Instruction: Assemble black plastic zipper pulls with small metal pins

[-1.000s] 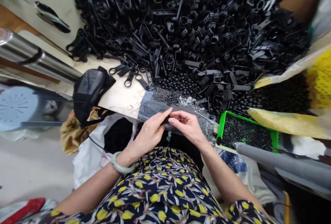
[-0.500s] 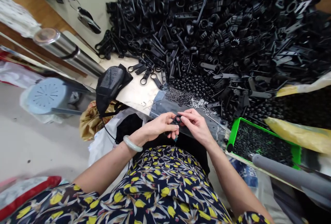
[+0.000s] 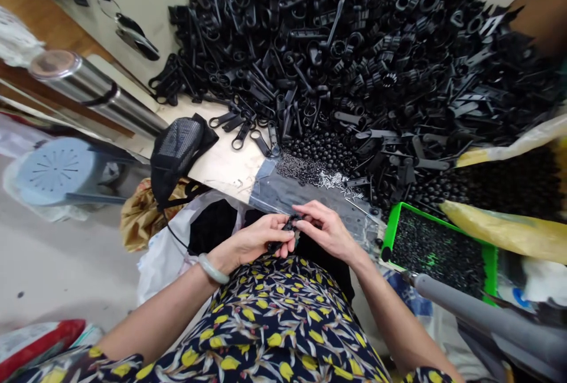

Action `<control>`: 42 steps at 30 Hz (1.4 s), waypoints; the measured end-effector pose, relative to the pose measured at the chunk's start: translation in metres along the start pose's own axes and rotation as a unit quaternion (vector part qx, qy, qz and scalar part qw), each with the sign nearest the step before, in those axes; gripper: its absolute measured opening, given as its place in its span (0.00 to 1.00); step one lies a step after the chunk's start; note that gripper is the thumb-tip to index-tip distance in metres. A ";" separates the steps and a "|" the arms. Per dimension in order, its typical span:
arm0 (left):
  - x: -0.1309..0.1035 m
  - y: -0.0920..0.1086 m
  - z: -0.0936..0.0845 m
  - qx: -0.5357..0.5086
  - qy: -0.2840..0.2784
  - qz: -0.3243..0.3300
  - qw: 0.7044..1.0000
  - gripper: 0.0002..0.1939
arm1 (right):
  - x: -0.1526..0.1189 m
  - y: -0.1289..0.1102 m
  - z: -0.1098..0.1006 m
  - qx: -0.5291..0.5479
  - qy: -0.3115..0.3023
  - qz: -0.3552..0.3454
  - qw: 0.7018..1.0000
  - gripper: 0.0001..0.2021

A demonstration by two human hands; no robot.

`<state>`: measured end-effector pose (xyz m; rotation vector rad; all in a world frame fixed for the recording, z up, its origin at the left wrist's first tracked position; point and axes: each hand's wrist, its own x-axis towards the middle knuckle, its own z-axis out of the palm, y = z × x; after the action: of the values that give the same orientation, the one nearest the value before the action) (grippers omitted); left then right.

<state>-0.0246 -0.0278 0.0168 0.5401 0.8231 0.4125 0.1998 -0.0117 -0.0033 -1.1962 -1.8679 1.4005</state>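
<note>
Near my lap, in front of the work surface's edge, my left hand [image 3: 266, 235] is closed round a small black plastic part [image 3: 290, 223]. My right hand [image 3: 324, 226] meets it from the right, thumb and fingers pinched at the part's upper end; whether a smaller piece sits between them is too small to tell. Just beyond my hands lies a grey mat [image 3: 301, 193]. Short silver pins [image 3: 333, 180], small black beads [image 3: 325, 148] and a thin metal rod [image 3: 361, 210] rest on or beside it. Behind them rises a big heap of black plastic parts [image 3: 310, 46].
A green tray [image 3: 394, 223] of tiny black pieces is at the right, beside a yellow bag [image 3: 509, 226] and a grey tube [image 3: 478, 306]. Left are a black mesh pouch [image 3: 181, 147], a steel flask [image 3: 101, 91] and a blue stool [image 3: 57, 170].
The camera view has shifted, so the surroundings sit further left. Both hands have come lower and closer to my body, with the black part still held between them.
</note>
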 end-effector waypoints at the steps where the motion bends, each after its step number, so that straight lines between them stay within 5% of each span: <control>1: -0.002 0.002 -0.001 0.013 0.004 0.004 1.000 0.22 | 0.000 0.001 -0.005 -0.002 0.017 0.004 1.000 0.17; 3: -0.002 0.007 -0.003 0.056 0.038 0.039 0.997 0.19 | 0.002 0.004 -0.016 -0.045 0.098 0.014 0.994 0.14; 6: 0.010 0.018 -0.008 0.187 0.166 0.135 0.959 0.14 | 0.011 0.010 -0.027 -0.214 0.195 0.029 0.957 0.10; 9: 0.029 0.031 -0.012 0.364 0.310 0.207 0.854 0.08 | 0.023 0.014 -0.026 -0.347 0.208 0.046 0.913 0.09; 13: 0.042 0.045 -0.020 0.481 0.412 0.226 0.740 0.04 | 0.034 0.016 -0.017 -0.390 0.235 0.040 0.889 0.13; 22: 0.050 0.043 -0.038 0.633 0.362 0.220 0.648 0.11 | 0.036 0.020 -0.018 -0.362 0.230 0.004 0.903 0.14; 28: 0.059 0.053 -0.039 0.680 0.348 0.194 0.615 0.12 | 0.031 0.016 -0.020 -0.331 0.209 0.021 0.920 0.10; 32: 0.056 0.060 -0.035 0.667 0.355 0.191 0.627 0.12 | 0.025 0.016 -0.017 -0.175 0.232 0.022 0.957 0.09; 34: 0.053 0.061 -0.029 0.623 0.360 0.213 0.661 0.11 | 0.024 0.017 -0.012 -0.023 0.246 0.038 0.968 0.10; 39: 0.045 0.054 -0.004 0.305 0.267 0.251 0.879 0.14 | 0.027 0.011 0.004 0.223 0.257 0.054 0.939 0.12; 42: 0.041 0.045 0.012 0.138 0.183 0.202 0.952 0.19 | 0.030 0.003 0.010 0.236 0.258 0.018 0.937 0.09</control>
<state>0.0039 0.0263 0.0265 0.9172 1.1388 0.7974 0.1789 0.0098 -0.0124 -1.1985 -1.0796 1.2915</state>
